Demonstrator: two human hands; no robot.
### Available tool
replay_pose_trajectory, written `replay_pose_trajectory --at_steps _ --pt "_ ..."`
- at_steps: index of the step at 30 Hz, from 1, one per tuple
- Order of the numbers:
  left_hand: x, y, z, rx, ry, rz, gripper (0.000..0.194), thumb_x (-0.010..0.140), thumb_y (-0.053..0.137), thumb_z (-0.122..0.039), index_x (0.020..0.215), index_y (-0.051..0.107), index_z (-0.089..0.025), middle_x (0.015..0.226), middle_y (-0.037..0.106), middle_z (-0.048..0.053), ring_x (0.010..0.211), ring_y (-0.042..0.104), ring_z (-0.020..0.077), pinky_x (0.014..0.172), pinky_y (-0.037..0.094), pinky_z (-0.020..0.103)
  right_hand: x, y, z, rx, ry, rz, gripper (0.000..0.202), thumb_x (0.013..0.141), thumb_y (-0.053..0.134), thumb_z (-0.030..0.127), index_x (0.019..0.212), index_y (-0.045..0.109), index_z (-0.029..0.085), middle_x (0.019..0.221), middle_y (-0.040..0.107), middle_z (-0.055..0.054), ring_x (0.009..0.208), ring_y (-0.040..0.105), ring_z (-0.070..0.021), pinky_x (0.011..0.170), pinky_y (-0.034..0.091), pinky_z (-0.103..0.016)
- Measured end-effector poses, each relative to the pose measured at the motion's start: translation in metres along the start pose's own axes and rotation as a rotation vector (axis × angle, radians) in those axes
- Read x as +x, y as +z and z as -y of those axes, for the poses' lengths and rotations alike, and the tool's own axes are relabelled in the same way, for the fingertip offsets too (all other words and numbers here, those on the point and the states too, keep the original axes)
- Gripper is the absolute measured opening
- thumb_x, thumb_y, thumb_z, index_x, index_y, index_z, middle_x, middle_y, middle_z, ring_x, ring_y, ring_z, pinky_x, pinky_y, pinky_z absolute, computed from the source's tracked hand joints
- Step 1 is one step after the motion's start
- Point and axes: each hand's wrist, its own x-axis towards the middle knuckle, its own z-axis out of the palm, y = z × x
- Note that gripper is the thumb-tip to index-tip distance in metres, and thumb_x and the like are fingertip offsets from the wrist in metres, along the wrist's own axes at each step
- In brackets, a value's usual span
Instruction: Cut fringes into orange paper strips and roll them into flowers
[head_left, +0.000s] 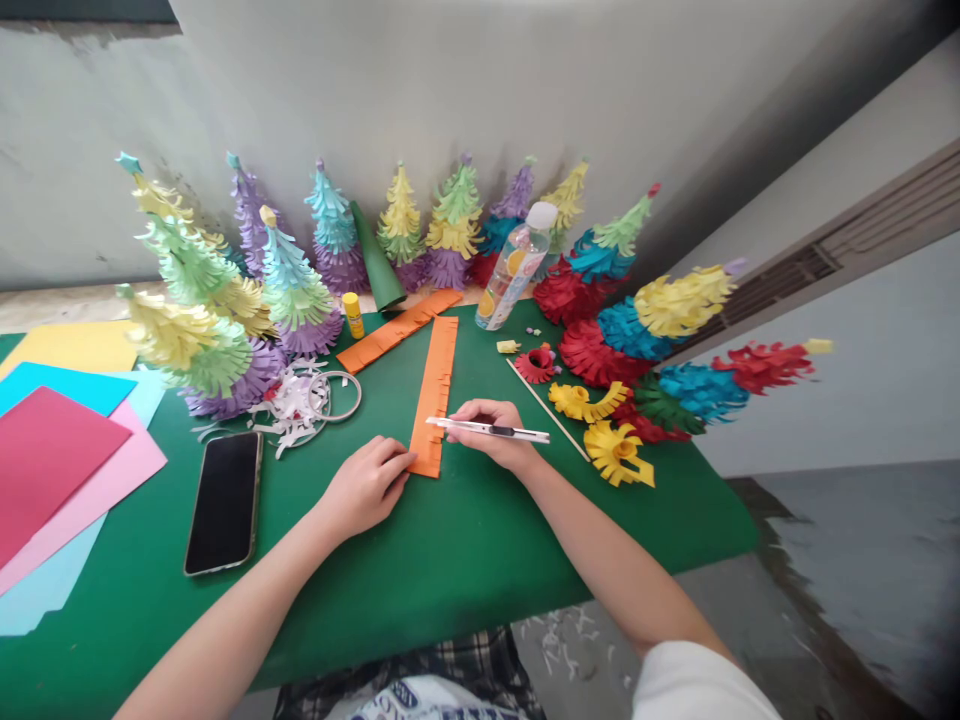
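Observation:
A folded-looking orange paper strip (430,395) lies upright in my view on the green table, with cuts along its right edge. My left hand (369,482) is closed, its fingertips pinching or pressing the strip's lower left edge. In my right hand (495,425) is a slim white utility knife (514,432), its tip pointing left over the strip. The fingers of that hand rest at the strip's fringed right side. Behind it, a second orange fringed strip (394,333) lies slanted.
Fringed paper trees (300,275) line the back. A bottle (514,270), glue stick (352,315), green cone (377,262) and tape ring (335,396) stand or lie nearby. A phone (223,503) and coloured sheets (60,470) are left; yellow curls (616,452) and a stick (547,410) right.

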Motion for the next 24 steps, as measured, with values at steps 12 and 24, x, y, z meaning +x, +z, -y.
replay_pose_trajectory --at_steps 12,24 --pt "-0.0001 -0.0031 0.0026 0.073 0.173 0.094 0.034 0.090 0.045 -0.015 0.122 0.055 -0.016 0.128 0.056 0.015 0.125 0.049 0.0281 0.099 0.046 0.047 -0.0006 -0.0014 -0.0037 0.047 0.058 0.065 0.032 0.059 0.084 0.038 0.068 0.062 0.016 0.067 0.071 -0.003 0.057 0.068 -0.0162 0.056 0.058 -0.029" --pt "-0.0009 -0.0037 0.0043 0.066 0.186 0.160 0.042 0.086 0.052 -0.021 0.127 0.054 -0.011 0.134 0.053 0.017 0.131 0.044 0.0307 0.110 0.037 0.051 -0.0013 -0.0093 -0.0061 -0.026 -0.045 0.260 0.024 0.065 0.080 0.030 0.070 0.062 0.016 0.074 0.070 -0.003 0.062 0.068 -0.0154 0.057 0.054 -0.026"
